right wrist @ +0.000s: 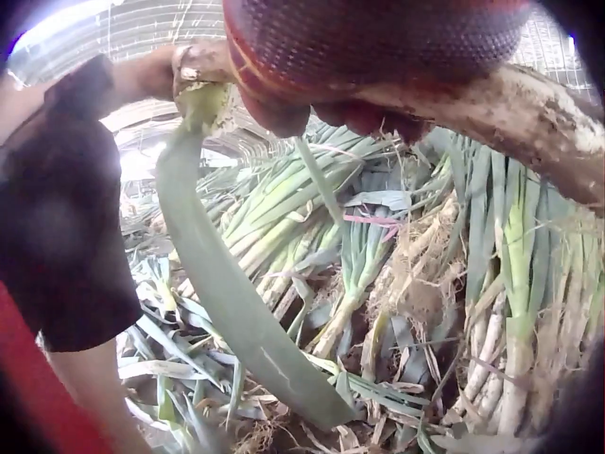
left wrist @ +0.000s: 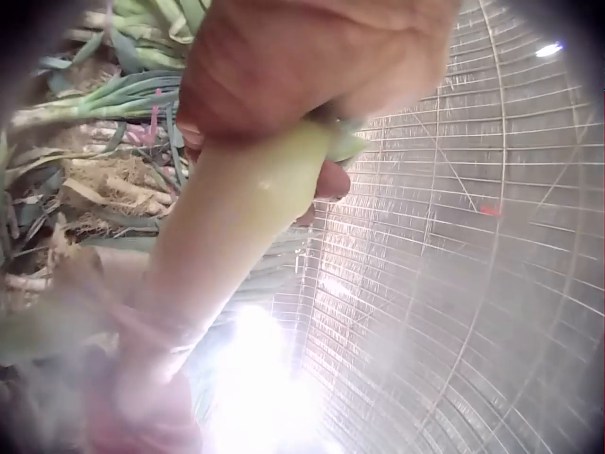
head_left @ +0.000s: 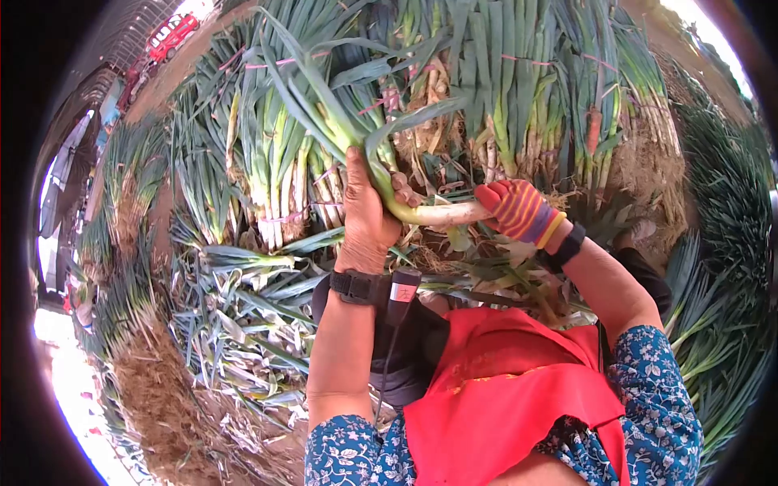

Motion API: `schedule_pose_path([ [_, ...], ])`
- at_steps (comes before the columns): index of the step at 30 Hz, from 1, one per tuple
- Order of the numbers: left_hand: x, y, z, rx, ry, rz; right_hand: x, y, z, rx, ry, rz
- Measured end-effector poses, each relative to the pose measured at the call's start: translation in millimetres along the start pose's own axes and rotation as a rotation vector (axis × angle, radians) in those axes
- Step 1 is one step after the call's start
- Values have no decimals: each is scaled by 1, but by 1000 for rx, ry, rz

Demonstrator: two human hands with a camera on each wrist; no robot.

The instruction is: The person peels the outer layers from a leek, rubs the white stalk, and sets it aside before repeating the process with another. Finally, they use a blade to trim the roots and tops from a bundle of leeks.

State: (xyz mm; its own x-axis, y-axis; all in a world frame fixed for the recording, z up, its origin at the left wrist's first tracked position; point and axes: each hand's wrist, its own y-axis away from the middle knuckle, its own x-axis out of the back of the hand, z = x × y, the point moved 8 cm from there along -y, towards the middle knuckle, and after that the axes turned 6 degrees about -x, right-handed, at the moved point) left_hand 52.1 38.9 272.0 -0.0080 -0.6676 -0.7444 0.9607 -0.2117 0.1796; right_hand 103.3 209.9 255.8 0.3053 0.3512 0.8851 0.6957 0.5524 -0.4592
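A large green onion, its pale stalk point(head_left: 442, 214) running sideways, is held between both hands. The bare left hand point(head_left: 369, 202) is wrapped round the stalk where white turns to green, leaves fanning out above it. On the white part near the root end, the gloved right hand point(head_left: 519, 212) grips with curled fingers. In the left wrist view the left hand point(left wrist: 312, 66) curls round the smooth pale stalk point(left wrist: 222, 227). The right wrist view shows the red glove point(right wrist: 369, 57) over a soil-stained stalk point(right wrist: 510, 113), with a broad leaf point(right wrist: 236, 303) hanging down.
Tied bundles of green onions point(head_left: 502, 89) stand in rows ahead and to the left. Loose leaves and peelings point(head_left: 251, 332) cover the ground at lower left. More onions point(head_left: 725, 194) lie at the far right. A red vehicle point(head_left: 172, 36) is at the upper left.
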Motion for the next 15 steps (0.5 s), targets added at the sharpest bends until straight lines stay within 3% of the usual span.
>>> schedule_pose_path([
  [2,10,7,34,-183,-78,120,-15,-26,-9,-4,12,-13],
  [3,11,11,54,-240,48,1,-18,-45,-13,-36,-82,2],
  [4,28,20,77,-406,-22,141,-22,-63,-18,-69,-173,16],
  [5,41,33,106,-586,-139,101,-23,-85,-32,-98,-200,-35],
  [7,86,58,171,-746,-266,254,-34,-124,-67,-62,-278,-44],
  [8,103,67,206,-749,-375,213,-38,-135,-82,9,-331,1],
  [9,125,85,239,-762,-453,392,-50,-132,-88,4,-358,7],
  [11,211,103,308,-737,-647,404,-84,-113,-93,-25,-406,-63],
  [12,276,112,331,-583,-486,642,-124,-92,-83,-149,-486,-281],
  [13,324,130,344,-517,-598,930,-167,-61,-69,-282,-563,-499],
  [15,377,127,341,-449,-1142,1184,-229,13,-42,-377,-476,-717],
])
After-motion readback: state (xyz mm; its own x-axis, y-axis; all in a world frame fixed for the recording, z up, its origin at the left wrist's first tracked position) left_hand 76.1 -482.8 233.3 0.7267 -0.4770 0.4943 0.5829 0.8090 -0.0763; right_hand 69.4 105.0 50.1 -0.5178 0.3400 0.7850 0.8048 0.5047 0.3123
